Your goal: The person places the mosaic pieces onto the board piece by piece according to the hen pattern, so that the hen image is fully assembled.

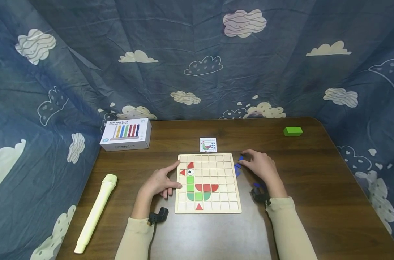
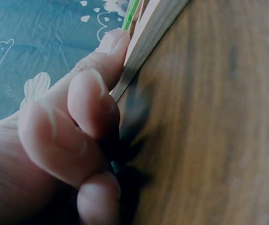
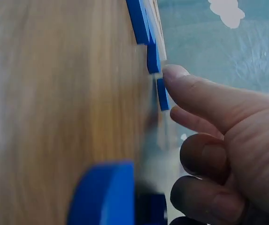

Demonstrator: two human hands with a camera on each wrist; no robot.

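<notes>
A pale wooden grid board [image 1: 221, 204] lies on the table with red and green tiles and a round eye tile [image 1: 190, 172] forming a bird-like figure. My left hand [image 1: 158, 183] rests at its left edge, thumb and index finger spread along the rim. In the left wrist view the thumb tip [image 2: 115, 41] touches the board's side. Beyond the right edge lie several small blue tiles [image 1: 238, 166]. My right hand [image 1: 261, 167] is over them, thumb and index finger apart. In the right wrist view its thumb is right beside a blue tile [image 3: 163, 95].
Behind the board lies a small picture card [image 1: 208, 144]. A white box [image 1: 127, 137] stands at the back left, and a cream baton-shaped object [image 1: 96, 213] lies at left. One green block [image 1: 292, 131] is at the back right. More blue tiles [image 3: 103, 197] lie near my right wrist.
</notes>
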